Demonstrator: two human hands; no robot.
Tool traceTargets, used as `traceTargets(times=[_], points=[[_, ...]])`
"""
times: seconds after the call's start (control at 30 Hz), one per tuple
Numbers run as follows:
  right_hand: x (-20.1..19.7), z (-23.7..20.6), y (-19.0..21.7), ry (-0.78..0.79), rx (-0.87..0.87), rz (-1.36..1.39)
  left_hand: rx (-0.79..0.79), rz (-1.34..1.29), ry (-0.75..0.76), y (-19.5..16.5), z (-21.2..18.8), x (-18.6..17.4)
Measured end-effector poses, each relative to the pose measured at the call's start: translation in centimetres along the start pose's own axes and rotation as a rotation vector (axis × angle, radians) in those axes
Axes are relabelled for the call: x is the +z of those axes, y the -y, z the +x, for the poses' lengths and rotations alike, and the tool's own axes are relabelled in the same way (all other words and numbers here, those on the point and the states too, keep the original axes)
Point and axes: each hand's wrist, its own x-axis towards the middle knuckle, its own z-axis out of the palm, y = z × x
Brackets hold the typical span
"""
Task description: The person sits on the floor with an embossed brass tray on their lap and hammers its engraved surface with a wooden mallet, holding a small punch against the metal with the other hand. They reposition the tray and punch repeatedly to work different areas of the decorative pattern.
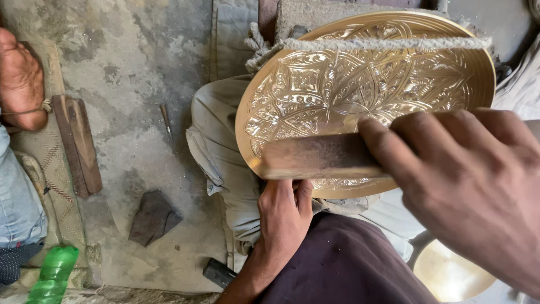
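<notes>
A large round brass plate [315,84] with engraved floral patterns stands tilted on my lap, with a rough rope band [382,43] across its upper part. My right hand [467,180] grips a flat, worn metal bar [315,157] that lies across the plate's lower face. My left hand [284,217] holds the plate's lower rim from beneath, fingers curled on the edge.
Another person's bare foot [19,79] rests at the far left beside a wooden block [79,143]. A thin pointed tool [166,121], a dark stone [153,217], a green plastic bottle [53,276] and a hammer head [218,273] lie on the concrete floor. A second brass piece [450,276] shows at lower right.
</notes>
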Motion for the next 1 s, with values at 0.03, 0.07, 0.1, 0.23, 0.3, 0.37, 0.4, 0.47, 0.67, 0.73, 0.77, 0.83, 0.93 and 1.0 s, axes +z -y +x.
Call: traceTargets(times=[0.03,0.07,0.1,0.23,0.3,0.37,0.4,0.47,0.67,0.73,0.77,0.83,0.93,1.0], points=[[-0.2,0.1,0.0,-0.056,0.024,0.064,-0.033,-0.036,0.019,0.0,0.0,0.0],[-0.3,0.1,0.1,0.007,0.013,0.004,-0.066,-0.070,0.034,0.1,-0.1,0.0],[-0.5,0.1,0.2,0.069,0.001,-0.055,-0.099,-0.104,0.050,0.2,-0.2,0.0],[-1.0,0.1,0.4,0.061,0.019,-0.024,-0.013,-0.005,0.023,0.4,-0.2,0.0],[-1.2,0.2,0.5,0.072,0.000,-0.105,-0.092,-0.038,0.057,0.3,-0.2,0.0],[-1.2,0.2,0.6,0.102,0.022,-0.105,-0.026,0.006,0.029,0.2,-0.1,-0.1],[-1.2,0.3,0.6,0.117,0.065,-0.037,0.007,0.027,0.017,0.2,0.0,-0.2],[-1.0,0.1,0.7,0.087,0.073,-0.006,-0.057,-0.037,0.043,0.1,0.0,-0.2],[-0.1,-1.6,0.8,0.057,0.084,0.044,-0.062,-0.013,0.068,0.0,0.1,-0.4],[0.1,-2.4,0.7,-0.030,0.098,0.106,-0.146,-0.042,0.077,-0.1,0.2,-0.9],[0.4,-2.8,0.6,-0.079,0.109,0.152,-0.196,-0.075,0.061,-0.2,0.3,-1.4],[1.1,-3.5,0.4,-0.187,0.171,0.312,-0.201,-0.115,0.046,-0.3,0.6,-2.4],[2.6,-4.6,0.1,-0.033,0.328,0.370,-0.107,-0.137,0.051,-0.5,0.8,-3.7],[3.7,-5.3,0.0,0.002,0.363,0.294,-0.088,-0.155,0.086,-0.5,0.9,-3.4]])
